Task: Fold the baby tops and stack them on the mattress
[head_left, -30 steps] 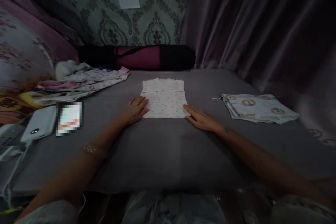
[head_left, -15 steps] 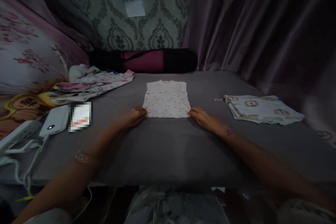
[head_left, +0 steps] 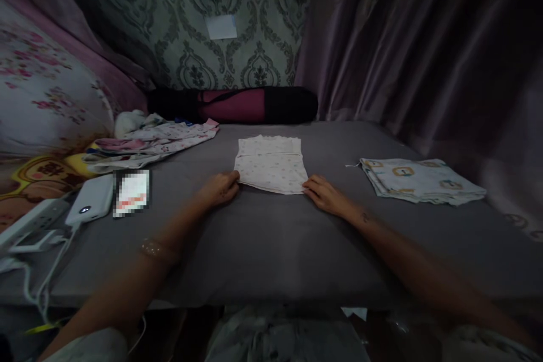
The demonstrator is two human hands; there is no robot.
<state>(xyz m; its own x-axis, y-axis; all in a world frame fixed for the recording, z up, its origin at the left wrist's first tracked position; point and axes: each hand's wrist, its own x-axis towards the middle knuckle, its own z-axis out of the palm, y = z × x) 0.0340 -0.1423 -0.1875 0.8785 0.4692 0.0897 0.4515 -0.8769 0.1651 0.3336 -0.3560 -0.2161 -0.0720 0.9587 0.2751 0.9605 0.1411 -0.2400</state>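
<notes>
A small white patterned cloth garment (head_left: pixel 271 167), folded into a rough square, lies on the grey-covered surface (head_left: pixel 271 249) in front of me. My left hand (head_left: pixel 221 188) pinches its near left corner, which is lifted slightly. At the near right corner, my right hand (head_left: pixel 324 193) is closed with thumb and fingers on the edge. The fabric's near edge slopes a little between the two hands. A crosswise fold line shows on its far part.
A folded printed cloth (head_left: pixel 424 180) lies on the right. Piled clothes (head_left: pixel 161 138), a white power bank (head_left: pixel 91 198) with cables and a power strip (head_left: pixel 38 220) are on the left. A black and magenta rolled bag (head_left: pixel 233 104) lies along the wall.
The near left corner of the garment has risen slightly in my left hand. My right hand keeps its hold on the right corner. The view has tipped up a little.
</notes>
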